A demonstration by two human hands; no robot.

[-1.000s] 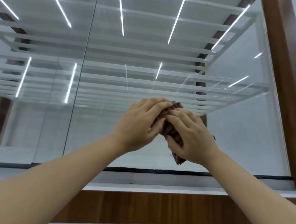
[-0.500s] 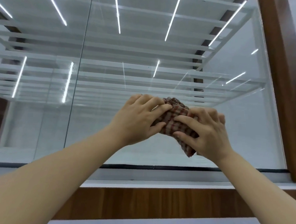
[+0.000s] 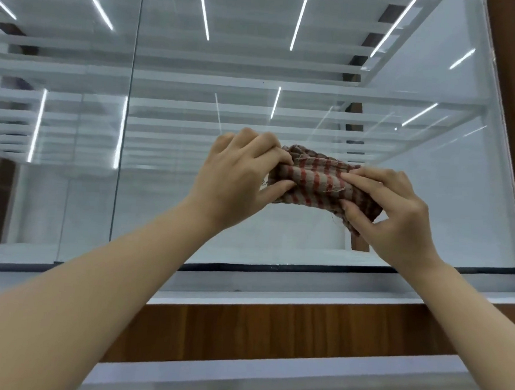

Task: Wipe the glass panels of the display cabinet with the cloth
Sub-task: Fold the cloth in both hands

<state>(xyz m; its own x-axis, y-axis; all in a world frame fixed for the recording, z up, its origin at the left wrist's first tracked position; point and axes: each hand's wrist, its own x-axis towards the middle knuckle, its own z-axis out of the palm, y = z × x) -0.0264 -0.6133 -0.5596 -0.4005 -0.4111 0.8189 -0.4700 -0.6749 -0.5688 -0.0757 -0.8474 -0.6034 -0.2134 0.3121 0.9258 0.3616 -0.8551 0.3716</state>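
Note:
A red-and-beige checked cloth (image 3: 317, 183) is stretched between both hands in front of the cabinet's right glass panel (image 3: 317, 78). My left hand (image 3: 239, 178) pinches its left end with thumb and fingers. My right hand (image 3: 391, 212) grips its right end, where the cloth bunches and hangs a little. A second glass panel (image 3: 55, 122) lies to the left, beyond a vertical seam. I cannot tell whether the cloth touches the glass.
A wooden frame post (image 3: 514, 120) borders the glass on the right. A dark sill strip (image 3: 276, 268) and a white ledge run below the panels, above a wooden band (image 3: 272, 331). Ceiling light strips reflect in the glass.
The hands have drawn apart sideways, the right one moving right, so the bunched cloth now spreads out between them. The view has shifted slightly upward.

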